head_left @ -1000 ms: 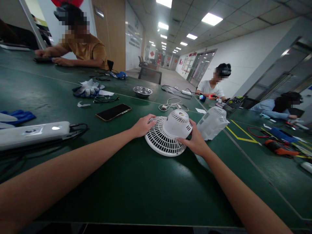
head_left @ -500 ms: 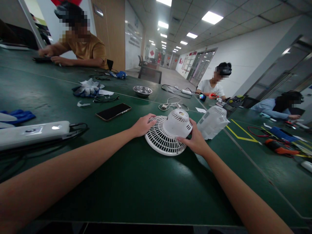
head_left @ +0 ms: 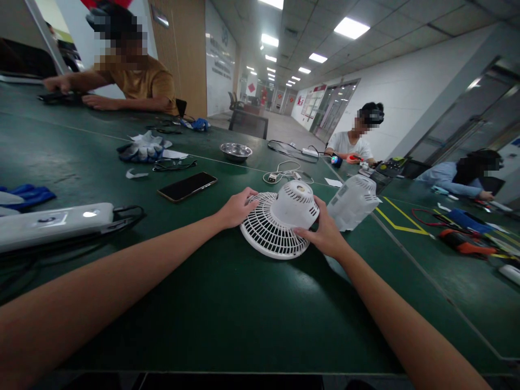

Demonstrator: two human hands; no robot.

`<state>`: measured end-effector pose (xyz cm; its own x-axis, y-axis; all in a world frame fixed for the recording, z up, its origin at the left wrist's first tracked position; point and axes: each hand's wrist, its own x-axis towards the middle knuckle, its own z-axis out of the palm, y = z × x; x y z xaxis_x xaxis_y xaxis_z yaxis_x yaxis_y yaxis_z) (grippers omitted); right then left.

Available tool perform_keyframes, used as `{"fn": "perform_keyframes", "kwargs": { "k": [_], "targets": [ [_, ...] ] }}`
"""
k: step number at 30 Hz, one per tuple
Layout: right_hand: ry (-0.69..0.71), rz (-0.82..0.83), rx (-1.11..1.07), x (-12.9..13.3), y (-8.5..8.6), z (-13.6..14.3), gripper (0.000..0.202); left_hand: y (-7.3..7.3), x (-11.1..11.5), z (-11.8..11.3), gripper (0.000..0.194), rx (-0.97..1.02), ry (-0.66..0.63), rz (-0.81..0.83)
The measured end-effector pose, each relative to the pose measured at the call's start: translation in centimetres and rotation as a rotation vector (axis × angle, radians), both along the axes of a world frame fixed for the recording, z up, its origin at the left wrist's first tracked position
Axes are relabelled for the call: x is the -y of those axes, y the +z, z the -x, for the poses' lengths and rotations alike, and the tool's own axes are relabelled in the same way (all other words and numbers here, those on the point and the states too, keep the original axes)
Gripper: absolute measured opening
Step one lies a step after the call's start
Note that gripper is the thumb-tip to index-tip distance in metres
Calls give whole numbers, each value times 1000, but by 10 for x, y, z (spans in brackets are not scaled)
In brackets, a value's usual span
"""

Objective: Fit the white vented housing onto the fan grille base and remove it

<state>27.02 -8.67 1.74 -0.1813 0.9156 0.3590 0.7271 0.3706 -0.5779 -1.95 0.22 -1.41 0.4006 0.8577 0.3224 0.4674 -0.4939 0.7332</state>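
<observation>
A white fan head (head_left: 271, 232) lies grille-down on the green table, its rounded motor housing (head_left: 293, 207) facing up. My left hand (head_left: 239, 209) grips the far left rim of the grille between thumb and fingers. On the other side, my right hand (head_left: 325, 230) is closed round the housing's right edge, thumb toward me and fingers partly hidden behind it. Just right of that hand stands a white plastic base piece (head_left: 354, 202), apart from the fan head. Behind the fan lies a coiled white cable (head_left: 287, 174).
A phone (head_left: 187, 187), a metal bowl (head_left: 236, 152) and gloves (head_left: 144, 147) lie beyond my left arm. A white power strip (head_left: 57, 223) is at far left. Tools, including an orange-black meter (head_left: 467, 241), lie at right. Several people sit around the table.
Both hands keep the same hold on the fan head, which has not visibly moved on the table. The view has shifted slightly. The person at left has moved a hand further left.
</observation>
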Motion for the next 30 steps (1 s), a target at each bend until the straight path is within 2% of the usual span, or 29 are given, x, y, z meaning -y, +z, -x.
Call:
{"fn": "perform_keyframes", "kwargs": {
  "k": [6,10,14,19,30],
  "targets": [
    [-1,0,-6,1,1,0,103,4,7,4,63,-45,-110,-10],
    [8,-17,-2,1,1,0,103,1,3,5,82,-38,-201,7],
    [15,-23,-5,1,0,0,103,-5,-4,6,92,-29,-244,34],
    [12,-24,3,1,0,0,103,-8,-4,6,90,-16,-235,17],
    [-1,-25,-5,1,0,1,103,2,4,5,86,-87,-207,12]
  ]
}}
